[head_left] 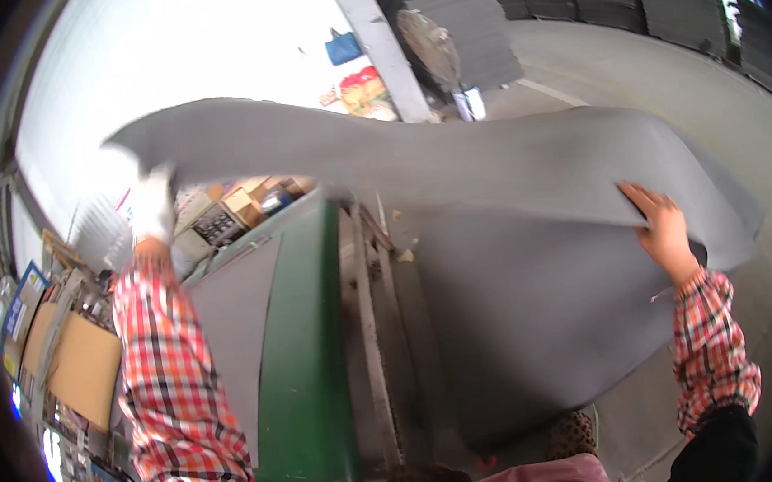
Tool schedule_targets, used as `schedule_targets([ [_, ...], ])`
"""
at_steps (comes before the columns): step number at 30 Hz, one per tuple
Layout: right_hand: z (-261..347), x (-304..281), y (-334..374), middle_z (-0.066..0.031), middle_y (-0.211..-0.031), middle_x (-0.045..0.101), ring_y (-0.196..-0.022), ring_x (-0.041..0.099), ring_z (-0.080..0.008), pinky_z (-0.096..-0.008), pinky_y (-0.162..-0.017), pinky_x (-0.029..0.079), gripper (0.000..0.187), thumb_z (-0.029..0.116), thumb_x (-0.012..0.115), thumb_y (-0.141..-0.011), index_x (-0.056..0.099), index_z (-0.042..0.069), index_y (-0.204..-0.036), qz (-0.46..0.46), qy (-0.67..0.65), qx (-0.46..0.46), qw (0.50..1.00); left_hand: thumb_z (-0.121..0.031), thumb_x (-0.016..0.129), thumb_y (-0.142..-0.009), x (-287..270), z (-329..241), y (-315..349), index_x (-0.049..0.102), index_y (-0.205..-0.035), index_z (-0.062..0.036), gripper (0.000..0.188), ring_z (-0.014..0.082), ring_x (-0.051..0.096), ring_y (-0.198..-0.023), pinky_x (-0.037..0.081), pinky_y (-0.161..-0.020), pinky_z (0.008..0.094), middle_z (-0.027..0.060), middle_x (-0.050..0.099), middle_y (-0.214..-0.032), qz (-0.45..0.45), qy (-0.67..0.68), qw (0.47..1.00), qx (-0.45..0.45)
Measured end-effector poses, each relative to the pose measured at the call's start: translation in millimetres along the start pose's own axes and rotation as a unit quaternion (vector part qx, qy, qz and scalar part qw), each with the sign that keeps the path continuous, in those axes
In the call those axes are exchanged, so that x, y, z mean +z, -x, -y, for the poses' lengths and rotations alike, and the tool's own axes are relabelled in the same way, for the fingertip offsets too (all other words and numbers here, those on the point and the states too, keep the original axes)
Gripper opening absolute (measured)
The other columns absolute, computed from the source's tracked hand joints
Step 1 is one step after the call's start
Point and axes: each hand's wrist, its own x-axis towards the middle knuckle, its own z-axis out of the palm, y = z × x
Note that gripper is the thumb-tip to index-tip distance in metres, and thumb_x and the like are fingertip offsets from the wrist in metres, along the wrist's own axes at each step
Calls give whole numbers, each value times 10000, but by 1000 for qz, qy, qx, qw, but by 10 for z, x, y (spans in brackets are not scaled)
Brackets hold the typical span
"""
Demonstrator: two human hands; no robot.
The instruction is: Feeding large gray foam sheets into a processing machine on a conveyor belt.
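A large flexible dark-grey sheet [525, 162] stretches in a wave between my two hands, its right part folded and hanging low, blurred by motion. My left hand [155, 205], in a white glove, is closed on the sheet's far left corner, raised over the bench; glare and blur soften its fingers. On the right, my bare right hand [664, 226] grips the sheet by an edge at the fold, fingers on top. Beneath my left arm, another flat grey sheet [233, 316] lies on a green bench or machine top [301, 365].
Boxes and small goods [239, 212] sit beyond the green surface. Cardboard and clutter [78, 356] stand at the left. Tall stacks of grey sheets [459, 18] rise at the back, with more dark stacks [681, 9] along the far right wall. A metal frame [375, 332] runs beside the bench.
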Motion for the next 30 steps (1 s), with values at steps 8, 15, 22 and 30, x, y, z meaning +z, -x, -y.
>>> schedule_targets([
  [8,1640,191,497,-172,-1063,632,-849,642,-290,-358,-707,516,691,-112,559,-442,616,30,-1115,-8,-210,-158,965,-358,540,-865,-2541,2227,3464,584,-1074,-100,335,156,507,-679,471,-638,304,10,558,-865,-298,205,831,-423],
  [15,3314,730,474,-118,-793,626,-636,617,-239,-351,-584,496,363,77,568,-683,603,24,-1041,84,-206,-297,929,-662,488,-807,-1457,353,4642,465,-1245,-160,667,48,326,-444,278,-375,204,-64,506,-742,-441,353,737,-371],
  [22,4494,1335,1006,-123,-510,584,-468,613,-254,-361,-375,438,184,79,536,-730,614,-55,-828,201,-223,-390,870,-626,442,-853,100,-1403,5246,505,-1207,-101,637,206,516,-983,337,-961,332,53,574,-1067,-181,651,534,-509],
  [30,3586,1706,2215,-69,-1088,595,-1018,572,-197,-429,-897,379,417,98,560,-717,556,89,-1134,201,-262,-302,894,-370,471,-912,558,-341,5857,538,-1156,-30,423,274,570,-977,449,-872,384,104,587,-1163,-232,426,457,-746],
])
